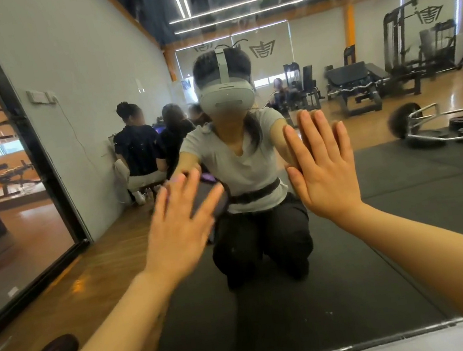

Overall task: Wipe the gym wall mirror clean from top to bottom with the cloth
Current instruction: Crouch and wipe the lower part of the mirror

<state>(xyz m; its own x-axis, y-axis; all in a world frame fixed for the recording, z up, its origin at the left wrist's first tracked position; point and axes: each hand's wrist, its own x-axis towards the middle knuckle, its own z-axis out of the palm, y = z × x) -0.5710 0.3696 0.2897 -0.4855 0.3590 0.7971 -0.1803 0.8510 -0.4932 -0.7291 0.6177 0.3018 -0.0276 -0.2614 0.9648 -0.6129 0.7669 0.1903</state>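
Head cam: both hands up at the mirror point(376, 199), fingers straight. Right hand point(322, 162) flat near or on the glass; left hand point(182, 224) spread, blurred, contact unclear. Neither holds anything. Cloth not in view. Streaks and spots on the upper mirror, so the top looks unwiped; judging by that, wiping is mostly left.

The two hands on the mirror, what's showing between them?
In the head view, between the left hand and right hand only mirror glass shows, reflecting the kneeling person's grey shirt. No cloth is visible.
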